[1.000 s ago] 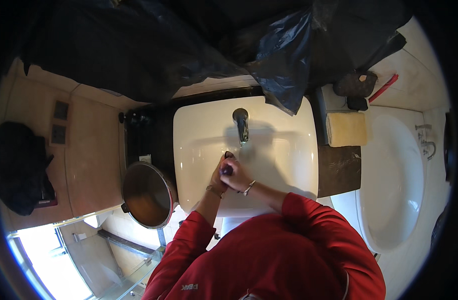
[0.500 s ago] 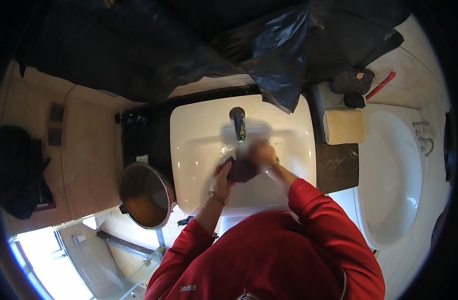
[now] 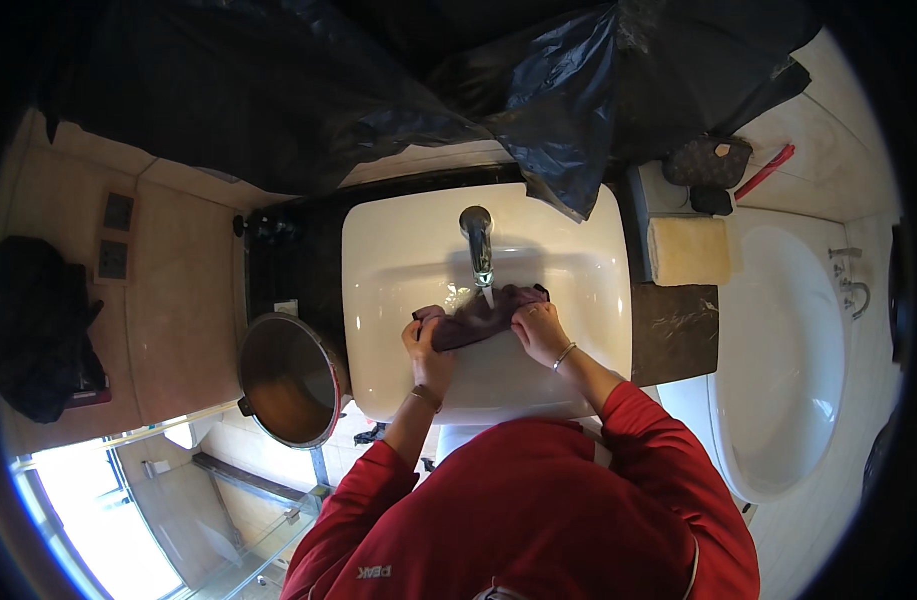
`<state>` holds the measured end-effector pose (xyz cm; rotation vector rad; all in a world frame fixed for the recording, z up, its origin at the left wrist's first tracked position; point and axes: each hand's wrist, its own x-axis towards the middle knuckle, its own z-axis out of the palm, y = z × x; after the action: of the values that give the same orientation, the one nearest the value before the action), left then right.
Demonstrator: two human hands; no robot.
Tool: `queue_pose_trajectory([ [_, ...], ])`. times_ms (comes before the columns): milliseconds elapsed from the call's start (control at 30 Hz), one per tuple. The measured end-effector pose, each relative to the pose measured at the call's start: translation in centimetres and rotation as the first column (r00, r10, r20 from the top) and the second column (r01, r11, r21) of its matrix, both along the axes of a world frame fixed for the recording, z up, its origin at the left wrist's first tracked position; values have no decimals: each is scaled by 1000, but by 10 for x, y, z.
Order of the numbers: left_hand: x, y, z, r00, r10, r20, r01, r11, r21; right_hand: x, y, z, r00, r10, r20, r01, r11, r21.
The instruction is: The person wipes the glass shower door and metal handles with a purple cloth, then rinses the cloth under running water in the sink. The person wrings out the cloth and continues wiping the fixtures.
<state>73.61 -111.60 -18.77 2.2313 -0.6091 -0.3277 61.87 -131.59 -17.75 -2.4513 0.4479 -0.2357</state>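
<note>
Stretched between my two hands is a dark purple cloth, bunched up and held over the white sink. Water from the chrome faucet runs down onto its middle. My left hand grips the cloth's left end, thumb and fingers closed on it. On the other side, my right hand pinches the right end with curled fingers. The exact kind of garment or cloth cannot be made out.
A deep brown-lined pot stands left of the sink. To the right are a folded yellow towel, a brown pouch and a white bathtub. Black plastic sheeting hangs over the sink's far edge.
My hands have moved apart, spreading the cloth from a compact bundle into a wide strip under the stream. My right hand, blurred before, has come down and right.
</note>
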Motion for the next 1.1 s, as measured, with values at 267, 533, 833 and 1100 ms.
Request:
queue_pose_trajectory([
  [267, 8, 8, 24, 938, -305, 166, 211, 879, 427, -23, -20, 21, 950, 301, -84, -283, 943, 175],
  [533, 42, -19, 67, 998, -43, -50, 42, 999, -24, -16, -56, 46, 985, 76, -153, -41, 975, 220],
  [833, 39, 10, 101, 923, -175, 342, 245, 954, -175, -34, -40, 70, 937, 163, 308, -139, 985, -98],
  [1100, 17, 45, -20, 924, -379, 46, 378, 925, 45, -62, -29, -21, 988, -14, -155, 13, 1000, -5],
])
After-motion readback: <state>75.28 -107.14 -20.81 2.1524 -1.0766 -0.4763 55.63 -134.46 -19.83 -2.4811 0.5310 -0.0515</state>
